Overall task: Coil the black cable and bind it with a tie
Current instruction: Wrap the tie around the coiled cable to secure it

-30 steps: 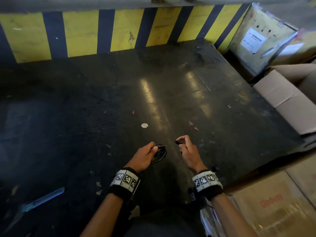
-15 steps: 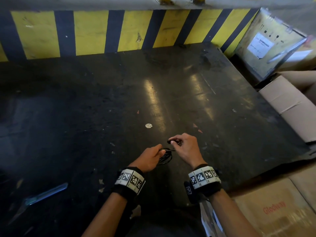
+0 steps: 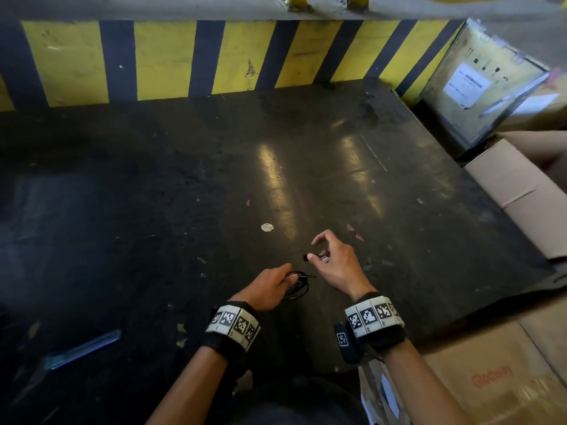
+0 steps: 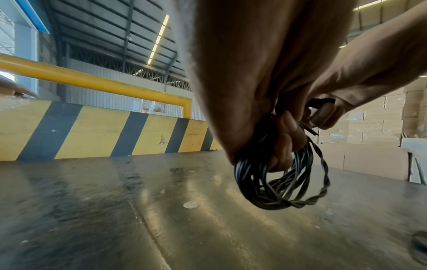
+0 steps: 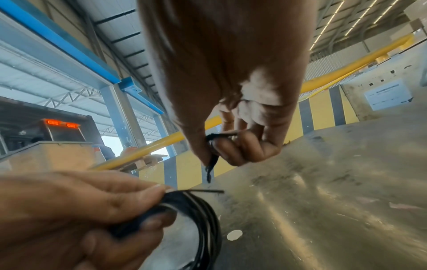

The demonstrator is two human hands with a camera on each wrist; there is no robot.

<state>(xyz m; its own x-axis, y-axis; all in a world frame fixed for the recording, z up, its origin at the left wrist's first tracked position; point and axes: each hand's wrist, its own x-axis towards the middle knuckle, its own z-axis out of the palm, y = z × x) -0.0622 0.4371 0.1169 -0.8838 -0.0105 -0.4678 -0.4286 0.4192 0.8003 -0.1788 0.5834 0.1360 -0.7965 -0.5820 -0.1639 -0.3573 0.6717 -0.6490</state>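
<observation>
Overhead, two bare hands working a black cable above a dark, scuffed table (image 3: 184, 194).

Left hand (image 3: 267, 289) curled tight round the coiled black cable (image 3: 299, 285), gripping the bundled loops just above the tabletop, one thin loose end (image 5: 205, 191) poking out past the fingers toward the right. Right hand (image 3: 334, 262) just beside and apart from the coil, thumb and bent finger pinching a short black tie (image 5: 213, 157), index finger lifted free. Round white sticker (image 3: 267, 227) lying on the table beyond both hands. Yellow-and-black striped barrier (image 3: 171, 59) along the far edge; cardboard boxes (image 3: 515, 185) at the right.
</observation>
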